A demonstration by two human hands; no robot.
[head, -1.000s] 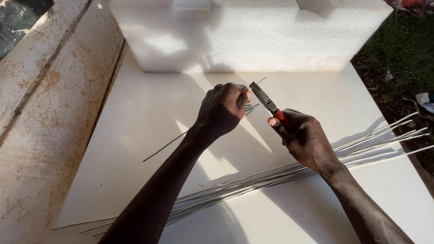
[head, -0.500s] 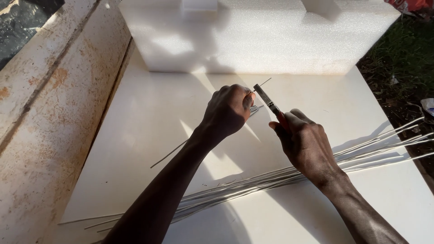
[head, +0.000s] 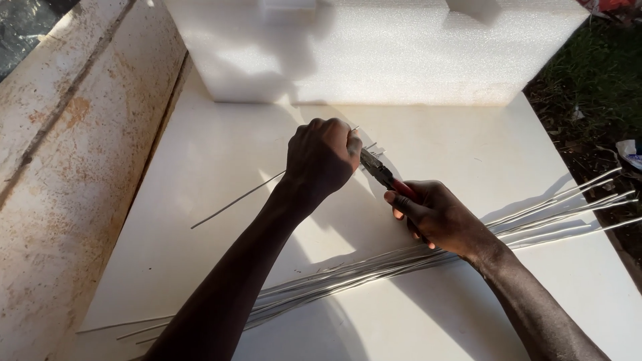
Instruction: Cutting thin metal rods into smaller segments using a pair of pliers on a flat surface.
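My left hand (head: 324, 157) is closed around a thin metal wire (head: 234, 200) that slants down to the left over the white board (head: 200, 154). My right hand (head: 438, 217) grips red-handled pliers (head: 382, 175), whose jaws reach the wire end just beside my left fist. The wire's short tip pokes out above the left hand. A long bundle of several similar wires (head: 401, 261) lies across the board under my forearms.
A large white foam block (head: 374, 47) stands at the board's far edge. A worn, rust-stained concrete wall (head: 60, 154) runs along the left. Dark ground with grass and litter (head: 595, 100) lies to the right.
The pliers have tilted lower and moved left, their jaws now tucked against my left fist. Both hands shifted slightly down and left.
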